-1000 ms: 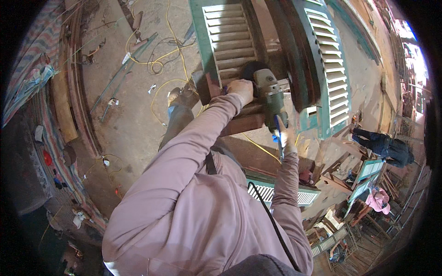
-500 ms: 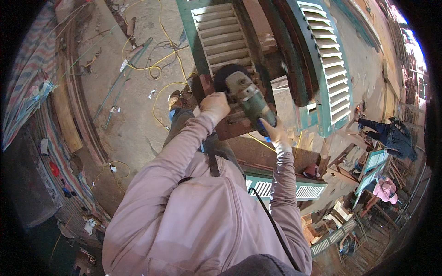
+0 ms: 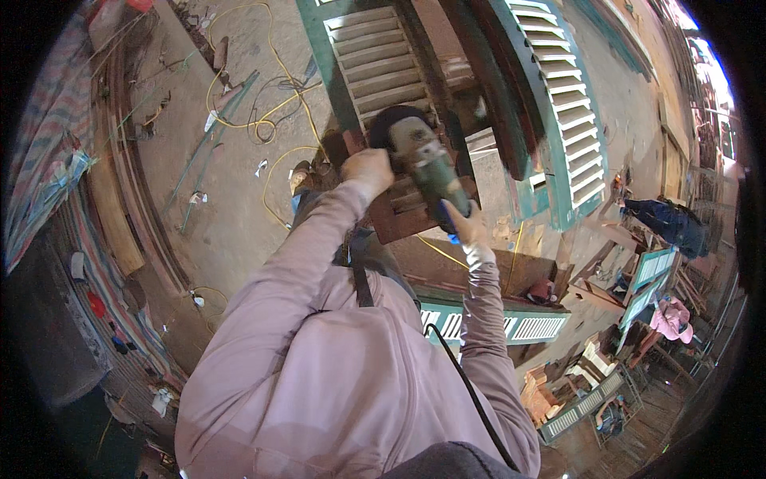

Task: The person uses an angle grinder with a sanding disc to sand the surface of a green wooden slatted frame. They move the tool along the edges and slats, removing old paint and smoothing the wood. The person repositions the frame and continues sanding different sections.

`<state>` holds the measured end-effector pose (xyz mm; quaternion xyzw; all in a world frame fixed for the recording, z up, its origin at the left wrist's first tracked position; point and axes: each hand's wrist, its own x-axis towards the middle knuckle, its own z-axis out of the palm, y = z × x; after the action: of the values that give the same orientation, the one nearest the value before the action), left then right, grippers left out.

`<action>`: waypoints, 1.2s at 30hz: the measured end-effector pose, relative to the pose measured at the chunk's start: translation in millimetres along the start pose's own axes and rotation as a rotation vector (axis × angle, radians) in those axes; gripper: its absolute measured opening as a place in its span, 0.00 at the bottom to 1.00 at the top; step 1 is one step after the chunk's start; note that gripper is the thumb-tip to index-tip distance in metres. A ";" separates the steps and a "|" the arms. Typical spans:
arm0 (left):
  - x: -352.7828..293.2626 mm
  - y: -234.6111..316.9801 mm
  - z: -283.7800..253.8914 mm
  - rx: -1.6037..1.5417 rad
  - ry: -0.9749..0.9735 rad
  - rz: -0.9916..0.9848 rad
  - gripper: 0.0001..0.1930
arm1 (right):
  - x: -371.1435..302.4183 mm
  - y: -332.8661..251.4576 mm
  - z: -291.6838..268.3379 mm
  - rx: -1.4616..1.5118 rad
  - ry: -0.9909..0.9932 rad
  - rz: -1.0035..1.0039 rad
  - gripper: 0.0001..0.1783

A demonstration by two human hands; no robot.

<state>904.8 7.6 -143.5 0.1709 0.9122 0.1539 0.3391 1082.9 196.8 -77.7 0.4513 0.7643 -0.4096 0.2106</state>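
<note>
An angle grinder [image 3: 435, 172] with a green body and grey head is held across a louvred shutter [image 3: 375, 60] with a green frame. My right hand [image 3: 471, 226] wraps round the rear of its body. Beside the grinder's head, my left hand [image 3: 369, 172] is closed, apparently on its side handle, which the fingers hide. The dark round disc [image 3: 391, 124] lies over the lower slats and the bare reddish-brown end of the frame [image 3: 399, 223]. Whether the disc touches the wood I cannot tell.
Another green shutter [image 3: 570, 104] stands to the right beside dark timber [image 3: 511, 96]. A yellow cord [image 3: 275, 132] loops over the floor at the left. Long boards [image 3: 144, 199] lie further left. A person in pink [image 3: 670, 319] and one in dark clothes [image 3: 666, 223] are at the far right.
The grinder and both my hands have shifted slightly left and up in the picture. My grip looks the same. The whole view has moved a little too.
</note>
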 end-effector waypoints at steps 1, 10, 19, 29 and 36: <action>-11.2 -15.2 -3.1 0.001 0.028 -0.039 0.17 | 3.0 -0.4 12.7 -0.089 0.038 -0.048 0.57; -7.7 -46.7 3.9 -0.005 0.036 -0.158 0.22 | 10.2 -57.6 0.1 -0.176 -0.029 -0.043 0.57; 35.4 54.4 -32.4 -0.041 -0.078 0.082 0.18 | 59.9 11.1 -36.5 0.134 0.072 0.033 0.49; 31.9 40.4 -11.3 0.013 -0.023 0.136 0.17 | 49.0 48.2 -3.6 0.265 0.076 0.041 0.45; -11.0 -47.8 -38.5 0.015 0.024 -0.126 0.17 | 22.3 -37.3 32.4 -0.281 0.066 -0.191 0.55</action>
<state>876.8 -46.0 -128.5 0.1139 0.9264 0.1274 0.3357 1037.9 172.2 -95.4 0.3558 0.8599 -0.3020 0.2067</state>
